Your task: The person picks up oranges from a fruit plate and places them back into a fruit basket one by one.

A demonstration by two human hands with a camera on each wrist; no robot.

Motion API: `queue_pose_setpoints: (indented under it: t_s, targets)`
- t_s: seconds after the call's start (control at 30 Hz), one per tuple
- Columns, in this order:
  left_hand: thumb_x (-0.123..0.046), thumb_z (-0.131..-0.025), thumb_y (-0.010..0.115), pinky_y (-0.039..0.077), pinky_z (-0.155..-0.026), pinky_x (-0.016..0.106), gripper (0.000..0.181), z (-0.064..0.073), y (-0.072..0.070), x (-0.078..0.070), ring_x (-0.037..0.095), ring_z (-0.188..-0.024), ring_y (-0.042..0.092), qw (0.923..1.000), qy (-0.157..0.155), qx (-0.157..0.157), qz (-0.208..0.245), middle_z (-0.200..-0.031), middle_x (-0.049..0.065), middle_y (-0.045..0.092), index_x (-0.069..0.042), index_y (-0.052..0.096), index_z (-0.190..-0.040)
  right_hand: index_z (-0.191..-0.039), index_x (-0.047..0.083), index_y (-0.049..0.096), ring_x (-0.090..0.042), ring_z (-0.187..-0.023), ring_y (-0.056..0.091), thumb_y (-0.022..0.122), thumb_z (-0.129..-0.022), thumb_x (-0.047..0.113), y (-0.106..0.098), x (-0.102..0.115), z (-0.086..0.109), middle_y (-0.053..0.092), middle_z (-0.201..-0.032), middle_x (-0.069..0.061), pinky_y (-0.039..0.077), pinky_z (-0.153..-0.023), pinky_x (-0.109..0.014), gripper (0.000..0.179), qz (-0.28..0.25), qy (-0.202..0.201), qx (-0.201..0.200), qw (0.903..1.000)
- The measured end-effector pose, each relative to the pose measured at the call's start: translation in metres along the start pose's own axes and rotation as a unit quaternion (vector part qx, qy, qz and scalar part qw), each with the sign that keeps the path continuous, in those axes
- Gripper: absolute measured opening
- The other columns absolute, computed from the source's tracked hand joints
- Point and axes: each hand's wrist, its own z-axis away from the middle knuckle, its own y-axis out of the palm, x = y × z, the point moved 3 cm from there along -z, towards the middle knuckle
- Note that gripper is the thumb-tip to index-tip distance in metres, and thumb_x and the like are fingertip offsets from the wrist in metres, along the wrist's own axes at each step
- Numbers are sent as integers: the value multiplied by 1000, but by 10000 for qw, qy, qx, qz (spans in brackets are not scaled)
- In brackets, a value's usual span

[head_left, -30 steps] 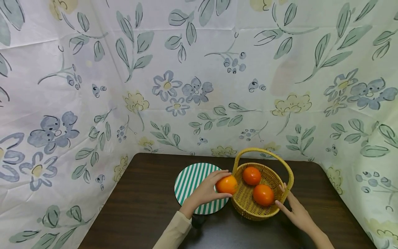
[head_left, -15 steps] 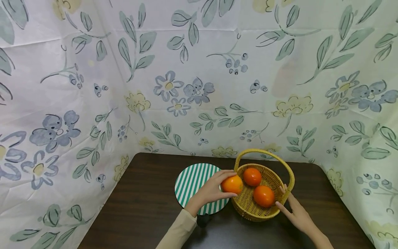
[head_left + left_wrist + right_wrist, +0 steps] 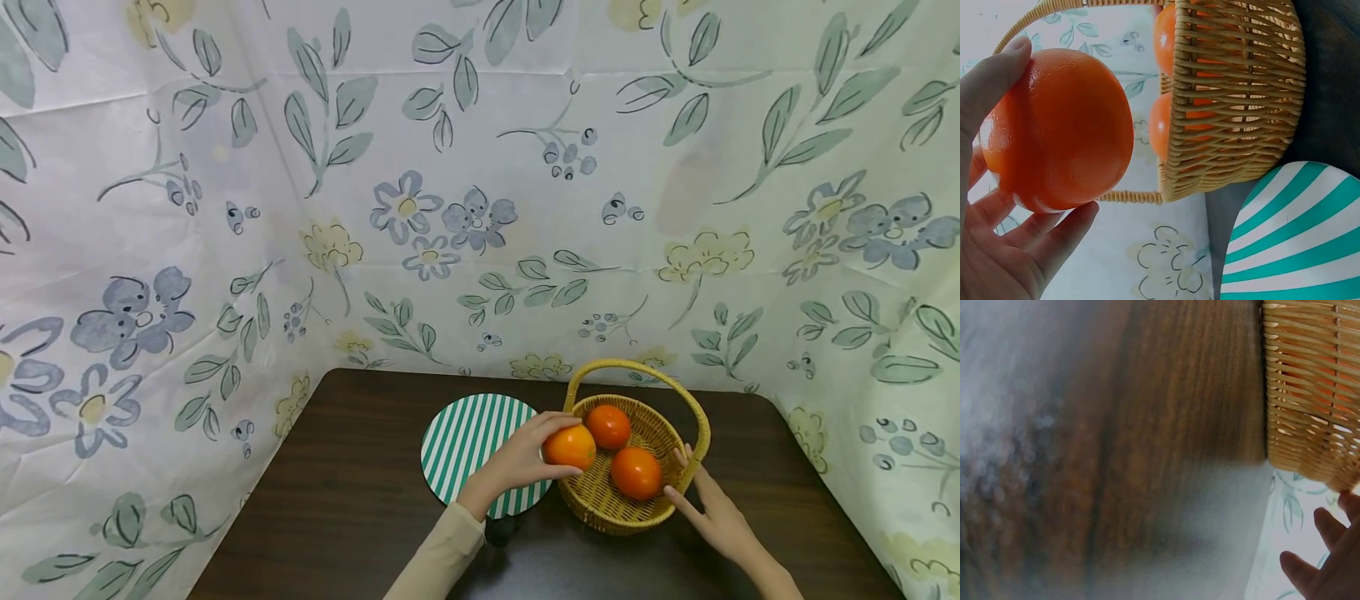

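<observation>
My left hand grips a glossy orange persimmon between thumb and fingers, at the left rim of a yellow wicker basket. In the left wrist view the persimmon hangs above the basket's opening, apart from the weave. Two more persimmons, a back one and a front one, lie inside the basket. On the basket's right side, my right hand rests against the rim near the handle's base. Its fingers look spread and fairly straight in the right wrist view.
A round board with green and white stripes lies left of the basket, partly under my left forearm. The basket's arched handle rises over its opening. Dark wooden table spreads around, with floral cloth hanging behind and at the sides.
My left hand has carried the persimmon rightward from over the striped board to the basket's left rim. The right hand and the basket have stayed in place.
</observation>
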Motion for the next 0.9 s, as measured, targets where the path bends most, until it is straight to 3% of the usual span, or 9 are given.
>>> queue_pose_setpoints:
  t_s: [0.4,0.9]
  targets:
    - [-45,-78,71,47,-91,27,65,-8,9,-1,12,-118,48,9999,108,55,-80,-136,-4,44,-22,47,-135,-150,17,15,-53,-131,19,53,-95,30,-1,-1,0,-1,-155,-10,25,-90,-71,68,2,-18,-31,10000]
    - [-49,-79,67,47,-90,29,66,-14,17,2,12,-116,48,9994,-233,267,-32,-137,-5,43,-24,46,-136,-150,18,13,-53,-132,17,53,-94,30,0,-2,0,-2,-155,-9,23,-90,-72,70,-111,-77,-35,9999]
